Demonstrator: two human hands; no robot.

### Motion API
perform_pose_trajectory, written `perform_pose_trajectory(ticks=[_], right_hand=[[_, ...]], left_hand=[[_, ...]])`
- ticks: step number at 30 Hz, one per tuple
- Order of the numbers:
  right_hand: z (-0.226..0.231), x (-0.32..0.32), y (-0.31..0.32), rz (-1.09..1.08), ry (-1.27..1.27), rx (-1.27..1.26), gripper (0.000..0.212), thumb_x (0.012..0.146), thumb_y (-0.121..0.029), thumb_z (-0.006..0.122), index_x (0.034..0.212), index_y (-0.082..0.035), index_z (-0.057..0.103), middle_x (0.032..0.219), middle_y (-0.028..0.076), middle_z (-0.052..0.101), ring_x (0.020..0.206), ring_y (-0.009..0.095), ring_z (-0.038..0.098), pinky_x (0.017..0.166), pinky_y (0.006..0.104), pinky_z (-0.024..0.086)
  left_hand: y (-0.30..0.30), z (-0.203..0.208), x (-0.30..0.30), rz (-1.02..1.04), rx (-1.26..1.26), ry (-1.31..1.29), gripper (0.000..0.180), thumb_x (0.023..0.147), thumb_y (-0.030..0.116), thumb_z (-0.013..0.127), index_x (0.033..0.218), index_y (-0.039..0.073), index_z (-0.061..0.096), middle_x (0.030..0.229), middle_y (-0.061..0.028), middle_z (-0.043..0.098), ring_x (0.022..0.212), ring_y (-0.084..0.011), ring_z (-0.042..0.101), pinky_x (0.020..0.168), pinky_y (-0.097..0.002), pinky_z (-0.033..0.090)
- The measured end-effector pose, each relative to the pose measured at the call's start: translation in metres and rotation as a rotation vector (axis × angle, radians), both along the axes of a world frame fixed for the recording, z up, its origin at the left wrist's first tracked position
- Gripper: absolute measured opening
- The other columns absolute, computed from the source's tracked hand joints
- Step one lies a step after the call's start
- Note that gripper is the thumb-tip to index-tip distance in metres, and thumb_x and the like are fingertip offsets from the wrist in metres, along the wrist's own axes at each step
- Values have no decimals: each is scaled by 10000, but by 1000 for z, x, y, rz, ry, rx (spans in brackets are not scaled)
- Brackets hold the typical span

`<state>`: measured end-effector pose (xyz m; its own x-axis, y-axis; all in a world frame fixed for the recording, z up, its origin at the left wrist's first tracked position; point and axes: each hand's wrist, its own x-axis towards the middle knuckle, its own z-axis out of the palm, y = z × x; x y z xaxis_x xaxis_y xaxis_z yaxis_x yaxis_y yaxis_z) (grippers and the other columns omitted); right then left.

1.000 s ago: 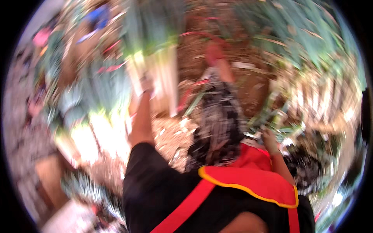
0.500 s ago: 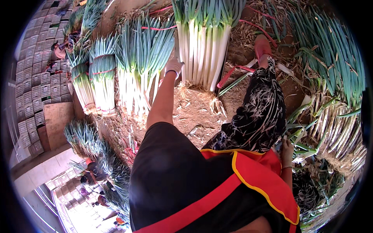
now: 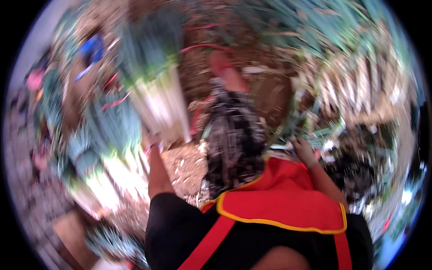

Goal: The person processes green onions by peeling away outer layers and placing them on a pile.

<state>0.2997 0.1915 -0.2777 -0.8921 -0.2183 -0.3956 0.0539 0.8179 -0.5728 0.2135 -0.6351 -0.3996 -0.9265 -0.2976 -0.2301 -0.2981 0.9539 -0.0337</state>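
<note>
Left hand (image 3: 152, 143) now against big leek bundle (image 3: 158, 96), grip lost in blur; right hand (image 3: 302, 148) low among loose leeks (image 3: 360, 96), grip unclear; view swung since half-second ago.

White stalks and green tops are seen on the leeks (image 3: 157, 103); a red apron (image 3: 288, 204), yellow-edged, is worn over black.

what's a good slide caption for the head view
Blurred view down: left hand reaching to a tied leek bundle, right hand among loose leeks.
</note>
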Motion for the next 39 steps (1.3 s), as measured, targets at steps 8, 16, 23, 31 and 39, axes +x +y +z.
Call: perform_pose_trajectory(ticks=[8,16,23,31,39], right_hand=[[19,-78,-48,16,56,165,637,805,-330,632,1376,-136,426,1299,168,500,1213,378,463,998,454,392],[-44,-43,22,370,-176,435,785,753,-351,694,1433,-172,346,1422,105,411,1395,355,247,1115,562,164],[-44,2,180,229,-679,835,456,852,-475,567,1185,-179,665,1236,77,623,1193,346,534,1011,658,264],[129,92,393,-527,-727,930,453,771,-316,692,1146,-65,655,1184,106,642,1085,313,613,871,543,484],[126,144,439,-686,-212,630,670,770,-399,652,1284,4,502,1254,237,548,1178,333,534,993,419,441]], left_hand=[[116,62,-43,313,219,63,690,819,315,654,1337,-57,390,1328,-292,468,1216,-420,467,1052,-416,349],[281,255,-145,-112,598,294,469,883,44,600,1321,-28,450,1307,-157,524,1183,-261,509,1010,-331,393],[566,517,-125,-991,780,508,400,754,50,686,1147,62,611,1127,-148,607,1064,-249,594,921,-351,467],[684,647,-11,-1743,946,436,330,698,126,691,1014,52,630,1031,-113,600,954,-258,614,825,-400,499],[729,659,41,-1970,1047,459,306,712,175,679,994,68,625,939,-79,583,903,-249,617,788,-389,504]])
